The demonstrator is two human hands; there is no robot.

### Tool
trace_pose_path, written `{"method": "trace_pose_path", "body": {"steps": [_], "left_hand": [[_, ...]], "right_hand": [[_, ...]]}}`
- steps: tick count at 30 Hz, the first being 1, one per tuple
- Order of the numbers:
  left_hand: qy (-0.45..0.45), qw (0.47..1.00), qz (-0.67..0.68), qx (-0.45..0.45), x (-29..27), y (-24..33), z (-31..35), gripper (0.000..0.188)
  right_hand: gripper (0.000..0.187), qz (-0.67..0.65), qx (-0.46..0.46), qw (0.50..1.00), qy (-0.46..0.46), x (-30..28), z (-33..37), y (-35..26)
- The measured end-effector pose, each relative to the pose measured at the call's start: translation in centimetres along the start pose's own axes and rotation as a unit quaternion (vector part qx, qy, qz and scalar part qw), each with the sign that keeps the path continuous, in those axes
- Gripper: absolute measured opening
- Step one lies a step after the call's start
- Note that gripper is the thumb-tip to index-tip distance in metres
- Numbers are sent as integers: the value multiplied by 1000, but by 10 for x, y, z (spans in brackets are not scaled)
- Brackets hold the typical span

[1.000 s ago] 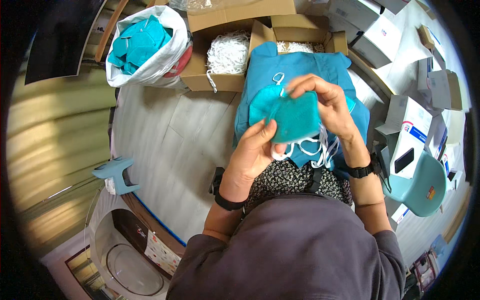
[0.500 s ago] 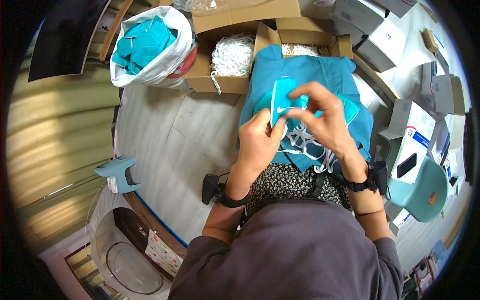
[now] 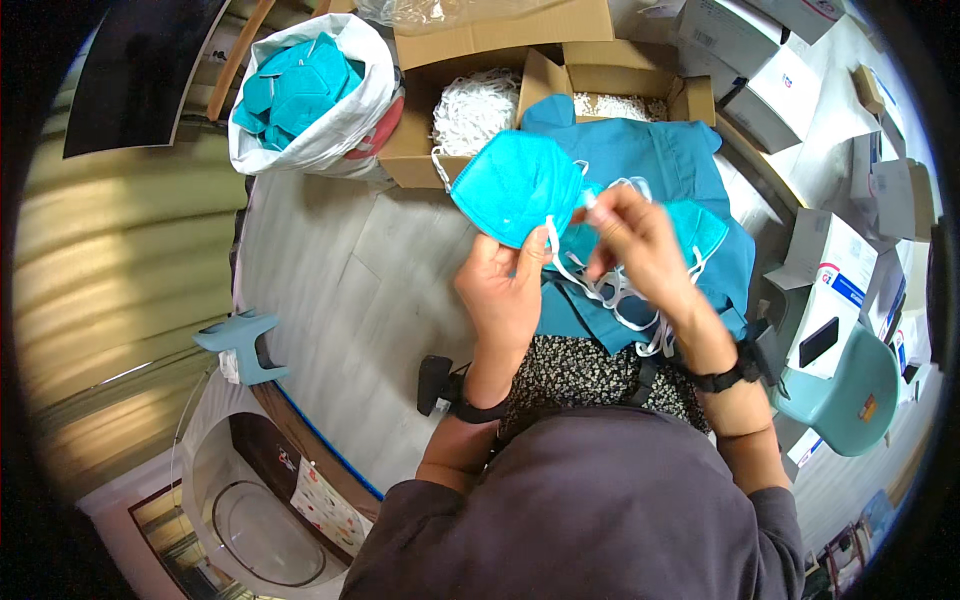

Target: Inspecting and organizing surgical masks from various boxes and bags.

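My left hand (image 3: 503, 285) pinches the lower edge of a teal face mask (image 3: 515, 190) between thumb and fingers, its broad face turned up. A white strap (image 3: 553, 243) hangs from the mask's lower right edge, beside my left thumb. To the right, my right hand (image 3: 640, 240) is slightly blurred, its fingers closed around a small white piece (image 3: 590, 200) whose kind I cannot tell. Under both hands, more teal masks (image 3: 695, 225) with tangled white straps lie on a blue-green cloth (image 3: 660, 160) over my lap.
A white sack (image 3: 375, 85) full of teal masks stands at the far left. Beside it, one cardboard box (image 3: 415, 165) holds a heap of white straps (image 3: 475, 110); another holds small white pieces (image 3: 615, 105). White cartons and a pale green chair (image 3: 850, 400) with a phone (image 3: 819, 341) nearby are on the right.
The mask, folded and edge-on before, is now opened out with its broad face showing, further left. My right hand has come off it and moved slightly down, holding a small white piece.
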State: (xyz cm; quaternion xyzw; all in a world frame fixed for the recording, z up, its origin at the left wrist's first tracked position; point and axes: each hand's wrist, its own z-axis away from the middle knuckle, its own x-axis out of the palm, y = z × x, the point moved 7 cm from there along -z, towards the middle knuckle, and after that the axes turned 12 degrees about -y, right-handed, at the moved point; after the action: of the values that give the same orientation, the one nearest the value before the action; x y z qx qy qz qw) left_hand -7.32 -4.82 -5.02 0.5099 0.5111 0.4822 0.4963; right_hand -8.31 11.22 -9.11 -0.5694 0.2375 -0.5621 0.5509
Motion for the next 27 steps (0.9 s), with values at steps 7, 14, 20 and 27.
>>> {"method": "trace_pose_path", "body": {"steps": [7,14,20,27], "left_hand": [[-26,995,-95,22,-6,-10,3,17],[-45,995,75,-54,-36,37,22,27],[-78,995,55,-40,-81,2,15,13],[-19,997,-59,34,-94,-16,14,36]], "right_hand": [[14,240,-147,959,13,12,6,-11],[14,373,-53,897,231,-102,-12,-17],[24,607,-89,780,121,-35,-13,-30],[20,673,-108,731,-7,21,-8,35]]}}
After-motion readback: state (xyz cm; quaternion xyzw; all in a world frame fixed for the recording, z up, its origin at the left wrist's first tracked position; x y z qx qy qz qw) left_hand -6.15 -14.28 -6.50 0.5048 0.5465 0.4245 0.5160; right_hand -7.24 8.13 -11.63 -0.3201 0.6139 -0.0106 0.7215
